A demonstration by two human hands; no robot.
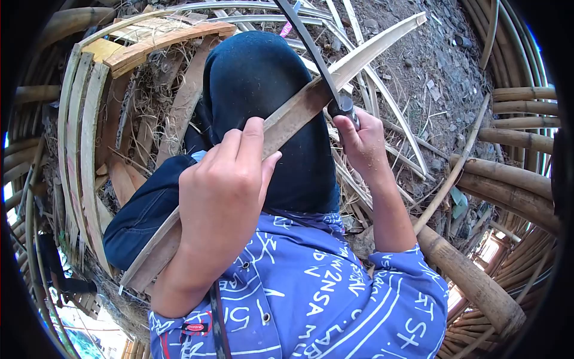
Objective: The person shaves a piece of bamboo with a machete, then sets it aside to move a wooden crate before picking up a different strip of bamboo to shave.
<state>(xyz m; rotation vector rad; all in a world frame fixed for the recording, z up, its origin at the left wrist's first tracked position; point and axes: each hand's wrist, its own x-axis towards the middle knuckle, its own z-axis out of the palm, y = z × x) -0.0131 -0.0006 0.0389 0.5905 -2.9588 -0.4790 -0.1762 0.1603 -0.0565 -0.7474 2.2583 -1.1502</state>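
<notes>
A long split-bamboo strip [293,122] lies slantwise across my raised knee, from the lower left to the upper right. My left hand [224,185] is closed around it near the middle, thumb on the right side. My right hand [363,140] grips the dark handle of a long knife [315,51] with a metal collar. The blade points up and away, and crosses the strip just beyond the knee. It appears to touch the strip there. Part of the handle is hidden by my fingers.
Curved pale bamboo slats [84,161] and a wooden piece [170,45] stand at the left. Thin split strips [397,113] lie on the littered ground ahead. Thick bamboo poles [469,278] are at the right, beside a bamboo-slat wall [520,113].
</notes>
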